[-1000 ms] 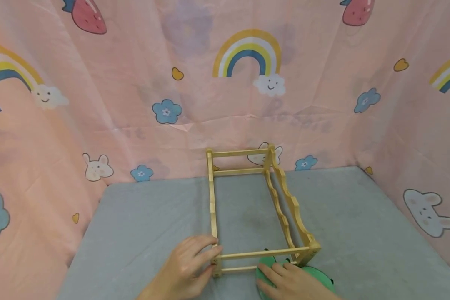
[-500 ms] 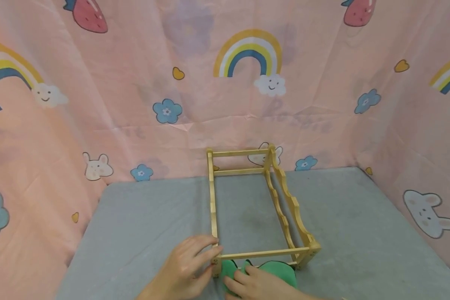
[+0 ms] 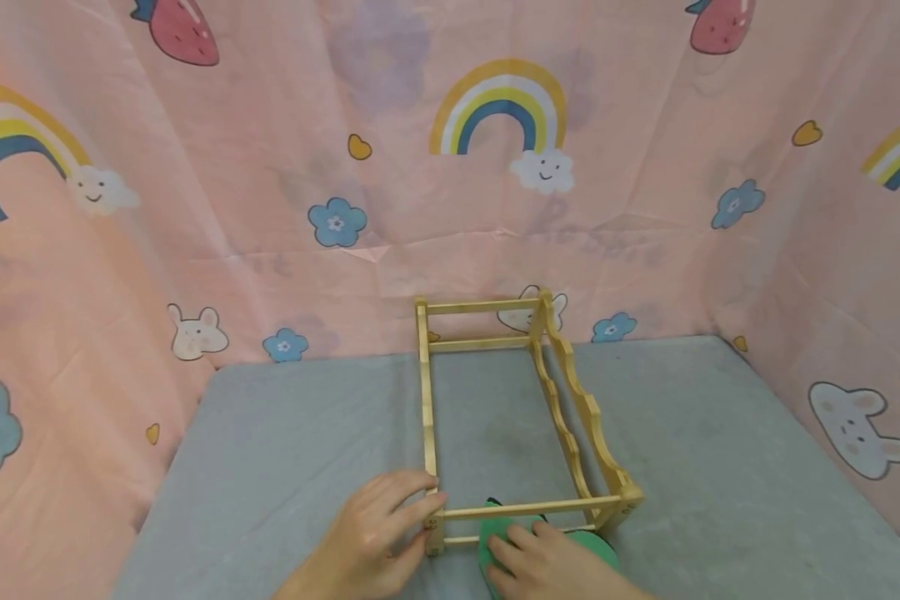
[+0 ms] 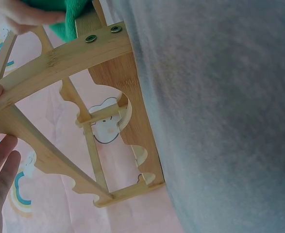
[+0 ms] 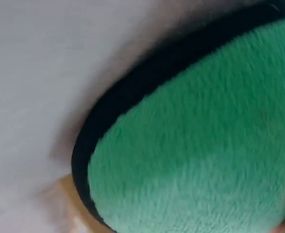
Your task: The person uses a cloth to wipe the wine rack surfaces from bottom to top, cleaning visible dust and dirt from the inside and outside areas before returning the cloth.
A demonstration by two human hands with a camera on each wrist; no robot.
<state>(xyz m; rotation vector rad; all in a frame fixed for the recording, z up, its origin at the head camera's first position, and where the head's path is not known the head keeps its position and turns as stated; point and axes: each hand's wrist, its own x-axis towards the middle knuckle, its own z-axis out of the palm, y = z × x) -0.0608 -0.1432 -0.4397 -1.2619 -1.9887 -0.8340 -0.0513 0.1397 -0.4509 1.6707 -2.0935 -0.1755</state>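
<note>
A pale wooden rack [image 3: 525, 507] with scalloped side rails lies on the grey surface, its short end toward me. My left hand [image 3: 367, 533] holds the near left corner post; in the left wrist view, thumb and fingers [image 4: 4, 162] are on opposite sides of the wood. A green plush cloth [image 3: 594, 546] with black edging is bunched under my right hand [image 3: 547, 567]. Curled fingers hold it against the lower near crossbar. Close up, the cloth [image 5: 195, 141] fills most of the right wrist view and hides most of that hand.
A grey cloth-covered table [image 3: 307, 433] spreads to both sides of the rack. Pink printed curtain [image 3: 450, 208] hangs behind and along the sides, right behind the rack's far end.
My right hand slid left with the green cloth along the near crossbar, then came part of the way back right. The left hand and the rack stay put.
</note>
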